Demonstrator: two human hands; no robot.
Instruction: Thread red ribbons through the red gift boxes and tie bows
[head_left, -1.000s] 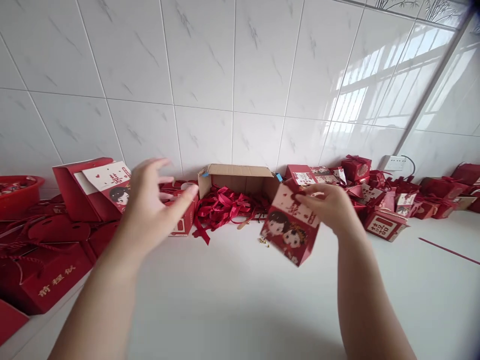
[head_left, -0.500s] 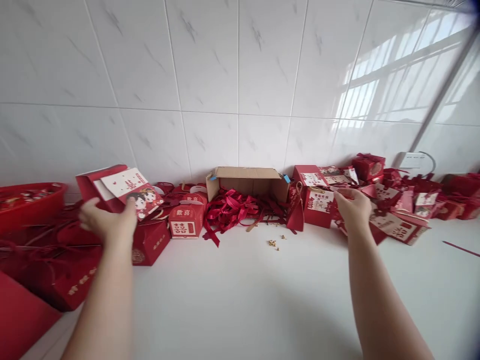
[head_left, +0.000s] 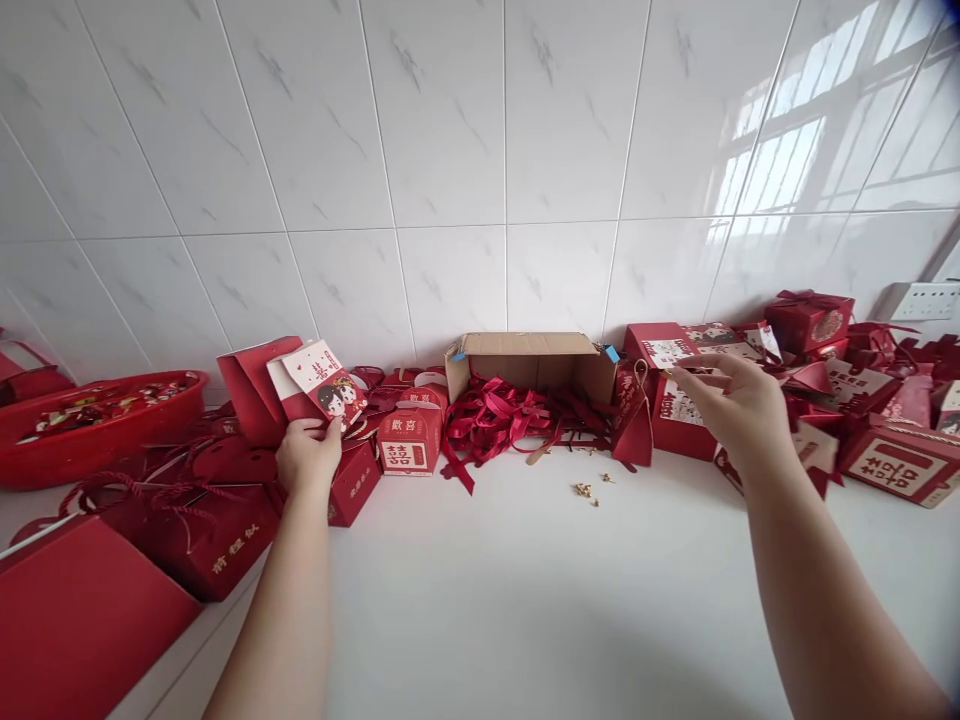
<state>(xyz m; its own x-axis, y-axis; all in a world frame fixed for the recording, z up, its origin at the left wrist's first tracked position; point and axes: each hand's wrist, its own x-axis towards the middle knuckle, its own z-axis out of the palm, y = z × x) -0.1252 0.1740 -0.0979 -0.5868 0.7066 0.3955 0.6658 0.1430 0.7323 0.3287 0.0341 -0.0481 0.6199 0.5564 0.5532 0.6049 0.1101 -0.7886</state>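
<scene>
My left hand [head_left: 309, 455] grips the lower edge of a red and white box with a cartoon couple [head_left: 319, 385], held tilted over the left pile. Behind that box stands a plain red one [head_left: 259, 390]. My right hand [head_left: 739, 405] is at the right pile, thumb and fingers pinched at the edge of a red box with white lettering [head_left: 679, 408]; whether it grips the box is hard to see. A small red box with a white label [head_left: 409, 440] sits right of my left hand.
An open cardboard box [head_left: 532, 345] with red ribbons [head_left: 499, 415] stands against the tiled wall. Small gold pieces [head_left: 583, 490] lie on the white table [head_left: 525, 600]. A red basin of sweets [head_left: 45, 455] is at the left, and more red boxes [head_left: 900, 460] are at the right.
The view has turned left, so things appear further right. My left hand has closed lower on the cartoon box, which is now more upright. My right hand stays near the lettered box.
</scene>
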